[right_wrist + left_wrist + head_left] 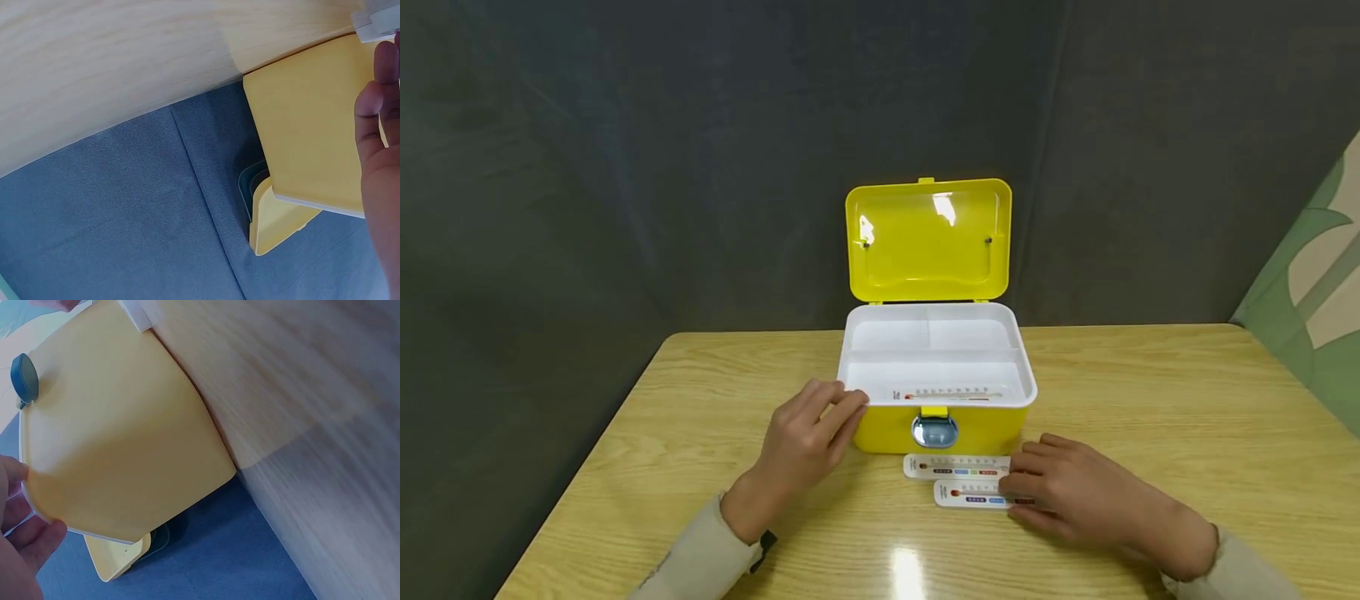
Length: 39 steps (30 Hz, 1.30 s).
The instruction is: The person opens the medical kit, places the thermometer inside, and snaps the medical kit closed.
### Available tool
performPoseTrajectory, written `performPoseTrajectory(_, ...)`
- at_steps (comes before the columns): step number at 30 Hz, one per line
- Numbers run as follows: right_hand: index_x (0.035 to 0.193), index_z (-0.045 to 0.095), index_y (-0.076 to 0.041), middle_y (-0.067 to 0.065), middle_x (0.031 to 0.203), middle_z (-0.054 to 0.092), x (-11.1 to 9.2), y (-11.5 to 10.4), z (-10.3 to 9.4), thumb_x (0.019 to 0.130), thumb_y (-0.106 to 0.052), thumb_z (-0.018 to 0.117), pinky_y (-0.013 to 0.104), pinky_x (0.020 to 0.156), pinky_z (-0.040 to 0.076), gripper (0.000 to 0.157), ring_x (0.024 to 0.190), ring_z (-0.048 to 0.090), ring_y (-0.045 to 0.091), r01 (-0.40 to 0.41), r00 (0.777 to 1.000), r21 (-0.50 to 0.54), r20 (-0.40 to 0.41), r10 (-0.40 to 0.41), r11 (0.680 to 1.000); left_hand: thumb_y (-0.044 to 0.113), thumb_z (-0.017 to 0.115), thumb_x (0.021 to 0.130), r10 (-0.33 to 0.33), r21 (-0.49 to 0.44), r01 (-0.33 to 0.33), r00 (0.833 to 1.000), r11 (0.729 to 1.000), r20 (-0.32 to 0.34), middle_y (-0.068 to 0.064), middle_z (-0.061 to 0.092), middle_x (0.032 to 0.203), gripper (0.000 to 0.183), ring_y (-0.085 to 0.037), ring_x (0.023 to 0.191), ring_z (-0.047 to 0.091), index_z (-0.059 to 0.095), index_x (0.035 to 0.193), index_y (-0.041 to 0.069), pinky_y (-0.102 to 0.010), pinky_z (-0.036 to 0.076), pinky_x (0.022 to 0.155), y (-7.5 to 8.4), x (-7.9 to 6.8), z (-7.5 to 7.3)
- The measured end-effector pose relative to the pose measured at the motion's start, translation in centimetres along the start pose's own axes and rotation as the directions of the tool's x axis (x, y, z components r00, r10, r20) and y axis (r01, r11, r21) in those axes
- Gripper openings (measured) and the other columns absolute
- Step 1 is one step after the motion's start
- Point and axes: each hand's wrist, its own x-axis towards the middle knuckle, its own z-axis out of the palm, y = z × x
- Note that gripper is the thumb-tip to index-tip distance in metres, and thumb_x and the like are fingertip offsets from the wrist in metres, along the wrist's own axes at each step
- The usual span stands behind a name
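A yellow storage box (887, 429) stands with its lid (928, 242) up and a divided white tray (891, 333) inside. My left hand (808, 429) holds its front left corner at the white rim; the left wrist view shows fingertips (53, 534) against that corner. One thermometer (951, 395) lies in the tray's front compartment. Two white strip thermometers lie on the table before the box: an upper thermometer (955, 466) and a lower thermometer (973, 493). My right hand (1075, 492) pinches the lower one near its right end, covering both right ends.
The wooden table (1150, 392) extends to both sides of the box. Behind it hangs a dark cloth wall (737, 167), close to the lid. A green leaf-patterned panel (1315, 275) stands at the right. The box's metal latch (935, 432) juts from its front.
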Motion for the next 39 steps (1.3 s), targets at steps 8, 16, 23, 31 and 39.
performPoseTrajectory(8,0.095,0.066,-0.03,-0.021,0.087,0.059,0.13,-0.03,0.05,0.085,-0.034,0.078,0.028,0.073,0.049,0.016,0.081,0.051,-0.001,0.012,1.0,0.008,-0.001,-0.011,1.0,0.019,0.056,0.102,-0.025,-0.007,0.025,0.999,1.0,0.02,-0.005,0.062,0.087,0.021,-0.016,0.073,0.055,0.073,0.097,0.007,-0.02,0.051,0.059,0.17,0.02,-0.17)
performPoseTrajectory(16,0.092,0.071,-0.027,-0.019,0.086,0.064,0.31,-0.2,-0.02,0.08,-0.028,0.082,0.023,0.071,0.044,0.016,0.078,0.052,0.0,0.062,0.998,0.003,-0.03,-0.061,0.998,0.018,0.058,0.101,-0.027,-0.013,0.027,0.999,1.0,0.024,-0.006,0.061,0.087,0.018,-0.016,0.074,0.054,0.073,0.098,0.007,-0.021,0.052,0.06,0.18,0.19,-0.21)
performPoseTrajectory(23,0.094,0.074,-0.026,-0.018,0.084,0.065,0.38,-0.4,-0.16,0.078,-0.027,0.084,0.022,0.071,0.043,0.018,0.077,0.052,0.0,0.071,0.997,-0.001,-0.028,-0.071,0.997,0.018,0.058,0.101,-0.028,-0.021,0.029,0.999,0.999,0.031,-0.006,0.061,0.087,0.019,-0.017,0.076,0.055,0.073,0.099,0.006,-0.021,0.053,0.062,0.26,0.13,-0.28)
performPoseTrajectory(31,0.094,0.074,-0.025,-0.016,0.086,0.066,0.5,-0.69,-0.04,0.077,-0.027,0.085,0.022,0.071,0.043,0.021,0.076,0.053,0.002,0.09,0.996,-0.052,-0.02,-0.091,0.995,0.019,0.056,0.102,-0.031,-0.014,0.032,0.999,0.999,0.043,-0.005,0.059,0.086,0.02,-0.017,0.076,0.054,0.073,0.1,0.007,-0.021,0.052,0.061,0.23,0.06,-0.35)
performPoseTrajectory(39,0.091,0.069,-0.026,-0.018,0.081,0.061,0.73,-0.97,-0.1,0.079,-0.029,0.084,0.022,0.069,0.044,0.019,0.074,0.049,0.0,0.064,0.997,-0.039,-0.038,-0.066,0.997,0.019,0.057,0.102,-0.036,-0.018,0.036,0.998,0.999,0.045,-0.005,0.059,0.087,0.019,-0.016,0.076,0.053,0.073,0.1,0.008,-0.02,0.051,0.06,0.25,0.1,-0.31)
